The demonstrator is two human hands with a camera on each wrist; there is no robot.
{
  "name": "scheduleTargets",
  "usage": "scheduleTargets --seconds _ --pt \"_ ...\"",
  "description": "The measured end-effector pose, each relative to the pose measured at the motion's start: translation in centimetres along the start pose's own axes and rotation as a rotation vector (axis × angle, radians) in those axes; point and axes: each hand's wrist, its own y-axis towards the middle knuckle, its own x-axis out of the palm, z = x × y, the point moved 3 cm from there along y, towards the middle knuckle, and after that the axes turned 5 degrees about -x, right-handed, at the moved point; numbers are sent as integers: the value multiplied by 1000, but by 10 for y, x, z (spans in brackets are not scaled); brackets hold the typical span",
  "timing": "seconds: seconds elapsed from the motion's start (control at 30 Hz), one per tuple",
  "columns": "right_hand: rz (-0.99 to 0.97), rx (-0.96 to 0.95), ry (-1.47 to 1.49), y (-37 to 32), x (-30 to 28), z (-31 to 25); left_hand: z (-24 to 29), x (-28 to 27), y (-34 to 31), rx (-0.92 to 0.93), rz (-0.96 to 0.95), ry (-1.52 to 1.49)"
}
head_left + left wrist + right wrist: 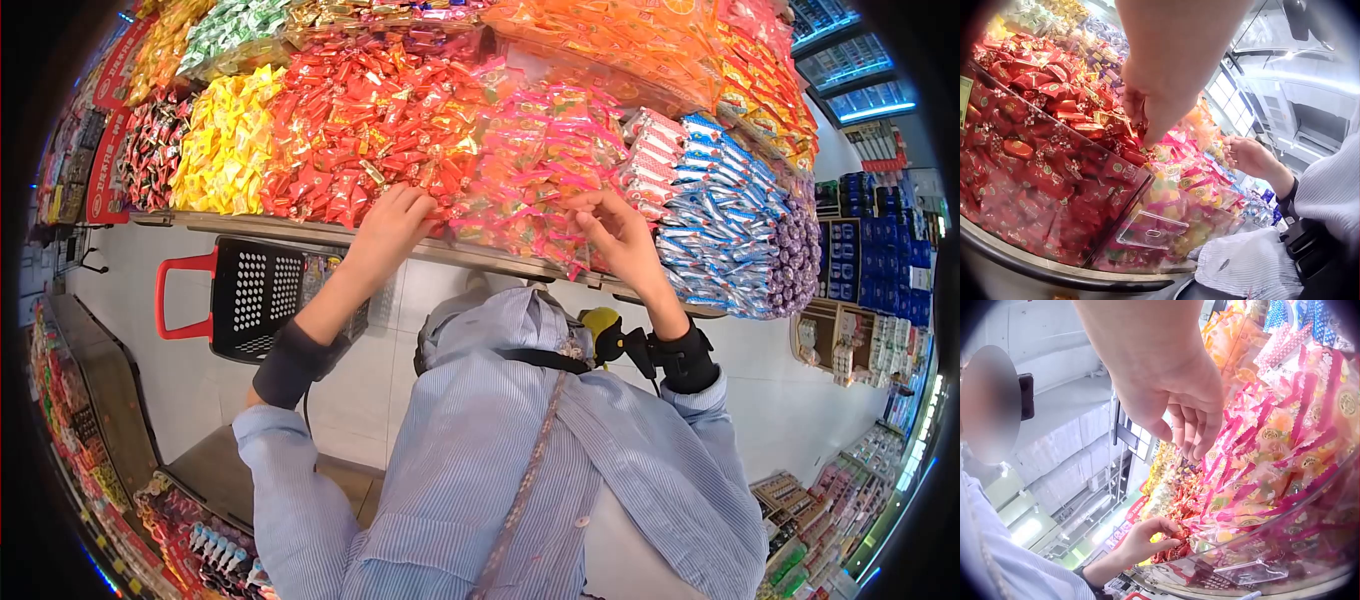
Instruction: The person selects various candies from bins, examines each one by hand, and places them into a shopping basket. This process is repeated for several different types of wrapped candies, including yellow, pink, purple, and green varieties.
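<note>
My left hand [398,222] is at the front of the red-wrapped candies [345,130], where they meet the pink-wrapped candies [545,140]. In the left wrist view, its thumb and fingers pinch a red-wrapped candy [1142,132], partly hidden by the hand. My right hand [617,232] hovers at the right side of the pink-wrapped candies with loosely bent fingers and nothing between them. From the right wrist camera, these fingers [1190,428] hang just over the pink-striped clear wrappers.
Yellow candies [228,140] lie to the left, blue-and-white sticks [720,215] to the right. A clear bin wall [1041,162] fronts the candies. Below the counter edge stands a black shopping basket [262,290] with a red handle [183,297].
</note>
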Motion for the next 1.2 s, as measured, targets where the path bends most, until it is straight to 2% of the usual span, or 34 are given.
scheduleTargets --seconds 0.17,0.37,0.47,0.5,0.63,0.77,0.93,1.03,1.13,1.17,1.2 --pt "-8 -7 -14 1 -3 8 -5 -23 7 -8 149 -137" --pt "10 7 41 1 -1 1 -48 -44 43 -237 350 -87" --pt "25 5 35 0 -4 -1 -69 -37 49 -252 321 62" --pt "32 23 28 -1 -5 0 -72 -34 50 -287 233 164" --pt "54 45 10 -4 -12 7 -72 -32 53 -203 292 240" --pt "55 0 1 -2 -12 3 -57 -37 78 -139 292 216" --pt "57 -12 -3 -1 -11 1 -42 -28 140 -27 298 217" --pt "56 2 -16 -3 -12 -1 -45 -12 171 -38 225 142" --pt "64 43 5 -5 -14 -6 -50 6 190 -296 -19 -124" --pt "68 58 17 -6 -15 -7 -57 16 194 -245 30 -172" --pt "73 44 5 -7 -16 -7 -56 18 196 -278 3 -169"
